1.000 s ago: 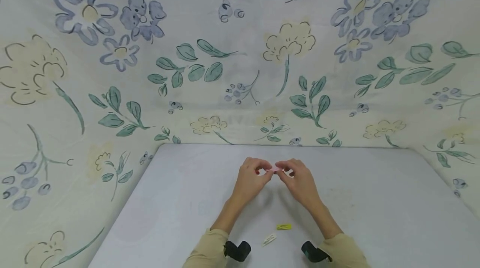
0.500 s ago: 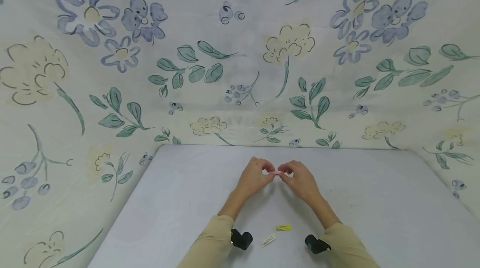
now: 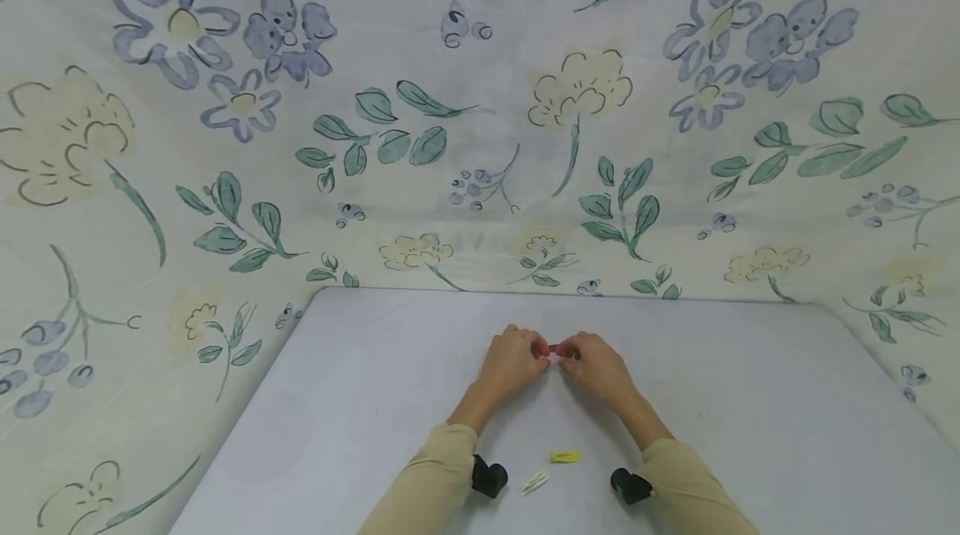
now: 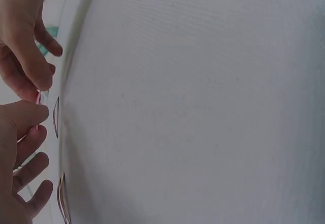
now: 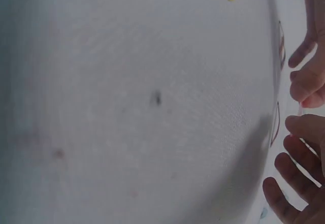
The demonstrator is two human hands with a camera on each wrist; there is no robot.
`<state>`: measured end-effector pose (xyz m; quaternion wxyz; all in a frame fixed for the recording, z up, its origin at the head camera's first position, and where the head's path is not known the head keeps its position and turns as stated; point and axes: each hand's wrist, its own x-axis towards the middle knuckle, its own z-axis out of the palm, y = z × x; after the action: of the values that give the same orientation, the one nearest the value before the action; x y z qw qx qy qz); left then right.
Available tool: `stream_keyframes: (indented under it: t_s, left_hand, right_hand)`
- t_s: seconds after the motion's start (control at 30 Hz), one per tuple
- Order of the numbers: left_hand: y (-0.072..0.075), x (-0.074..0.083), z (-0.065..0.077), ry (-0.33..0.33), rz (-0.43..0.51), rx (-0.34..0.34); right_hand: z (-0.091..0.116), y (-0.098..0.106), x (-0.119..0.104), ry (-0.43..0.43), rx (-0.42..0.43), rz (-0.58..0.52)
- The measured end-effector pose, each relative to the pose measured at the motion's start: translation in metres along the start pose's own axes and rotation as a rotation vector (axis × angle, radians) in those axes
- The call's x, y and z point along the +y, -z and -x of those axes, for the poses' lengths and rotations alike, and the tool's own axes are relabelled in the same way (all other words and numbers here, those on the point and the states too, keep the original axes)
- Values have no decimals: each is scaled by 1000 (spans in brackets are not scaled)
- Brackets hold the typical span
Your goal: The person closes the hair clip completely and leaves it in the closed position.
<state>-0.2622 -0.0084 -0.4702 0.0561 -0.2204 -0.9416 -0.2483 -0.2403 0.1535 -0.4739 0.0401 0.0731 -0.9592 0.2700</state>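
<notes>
Both hands meet over the white table, at either end of a small pink hair clip (image 3: 554, 357). My left hand (image 3: 514, 362) pinches one end between thumb and index finger. The other end is in the same kind of pinch of my right hand (image 3: 597, 366). Fingertips cover most of the clip; in the left wrist view only a thin pink strip (image 4: 38, 97) shows between them. Nearer the person lie a yellow snap hair clip (image 3: 565, 457) and a white one (image 3: 536, 482), side by side on the table.
The white tabletop (image 3: 360, 402) spreads out on both sides of the arms. Floral cloth (image 3: 495, 185) hangs behind it and along the left and right. A black wrist camera (image 3: 490, 478) sits at the left sleeve, another black camera (image 3: 630, 487) at the right one.
Both hands have come slightly lower in the head view, toward the person, with the pink hair clip still pinched between them. The yellow and white clips stay where they were.
</notes>
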Motion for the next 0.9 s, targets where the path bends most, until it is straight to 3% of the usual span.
stream_keyframes:
  t_s: [0.33, 0.9]
  left_hand:
    - [-11, -2, -3, 13, -79, -13]
    - [-10, 1, -2, 29, -113, -24]
  right_hand:
    - [-6, -6, 4, -16, -27, 66]
    - [-4, -6, 1, -3, -12, 106]
